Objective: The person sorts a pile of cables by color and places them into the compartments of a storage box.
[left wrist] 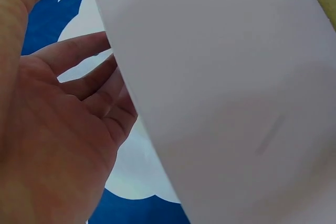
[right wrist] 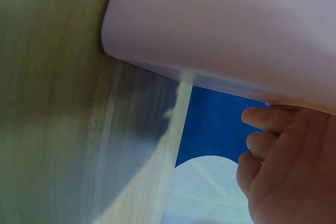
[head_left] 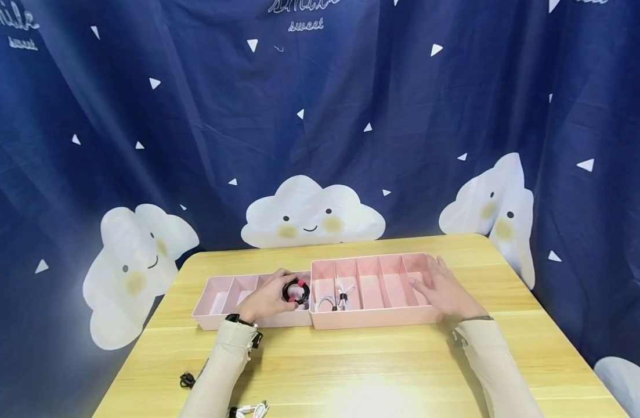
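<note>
My left hand (head_left: pixel 267 296) holds a coiled black cable (head_left: pixel 286 293) with red ties between thumb and fingers, over the right part of the paler pink divided box (head_left: pixel 252 322). In the left wrist view that box's outer wall (left wrist: pixel 226 77) hides the cable and my fingertips. At the other side, my right hand (head_left: pixel 450 293) grips the right end of the deeper pink divided box (head_left: pixel 377 318), thumb over the rim and fingers outside. The right wrist view shows this box's wall (right wrist: pixel 220 30) above the fingers. Two tied white cables (head_left: pixel 343 295) lie in its leftmost compartments.
Both boxes stand end to end on a wooden table (head_left: pixel 351 360). A small black cable (head_left: pixel 187 380) lies near my left forearm, and a white cable (head_left: pixel 258 410) sits at the bottom edge of the head view. A blue curtain (head_left: pixel 340 145) hangs behind the table.
</note>
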Demonstrator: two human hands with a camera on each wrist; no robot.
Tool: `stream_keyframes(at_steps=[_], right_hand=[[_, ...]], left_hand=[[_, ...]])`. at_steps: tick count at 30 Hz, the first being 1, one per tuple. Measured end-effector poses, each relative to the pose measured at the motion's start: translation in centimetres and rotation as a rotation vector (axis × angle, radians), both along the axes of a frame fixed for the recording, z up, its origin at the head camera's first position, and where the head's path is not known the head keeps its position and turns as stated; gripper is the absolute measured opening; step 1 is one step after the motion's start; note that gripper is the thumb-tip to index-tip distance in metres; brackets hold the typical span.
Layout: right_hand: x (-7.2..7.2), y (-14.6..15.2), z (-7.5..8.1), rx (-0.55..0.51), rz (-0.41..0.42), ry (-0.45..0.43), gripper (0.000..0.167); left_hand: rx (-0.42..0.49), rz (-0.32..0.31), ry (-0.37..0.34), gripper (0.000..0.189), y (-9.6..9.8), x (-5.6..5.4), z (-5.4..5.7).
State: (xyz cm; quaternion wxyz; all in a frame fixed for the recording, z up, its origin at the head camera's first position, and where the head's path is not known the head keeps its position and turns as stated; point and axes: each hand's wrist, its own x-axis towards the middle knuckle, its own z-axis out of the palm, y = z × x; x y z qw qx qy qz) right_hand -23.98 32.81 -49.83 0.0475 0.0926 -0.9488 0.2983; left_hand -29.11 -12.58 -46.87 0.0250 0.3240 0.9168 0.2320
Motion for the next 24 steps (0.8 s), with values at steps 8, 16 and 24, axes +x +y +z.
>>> stream_keyframes(at_steps=[8, 16, 24], right_hand=[[-0.08, 0.04, -0.1, -0.001, -0.001, -0.002, 0.09], [-0.11, 0.03, -0.11, -0.004, -0.003, 0.002, 0.088], [-0.13, 0.08, -0.16, 0.0, 0.002, 0.007, 0.087]], left_hand=[[-0.024, 0.023, -0.026, 0.077, 0.32, -0.2, 0.1], [-0.041, 0.032, -0.027, 0.075, 0.51, -0.52, -0.07], [-0.039, 0.048, -0.019, 0.068, 0.2, -0.46, 0.09]])
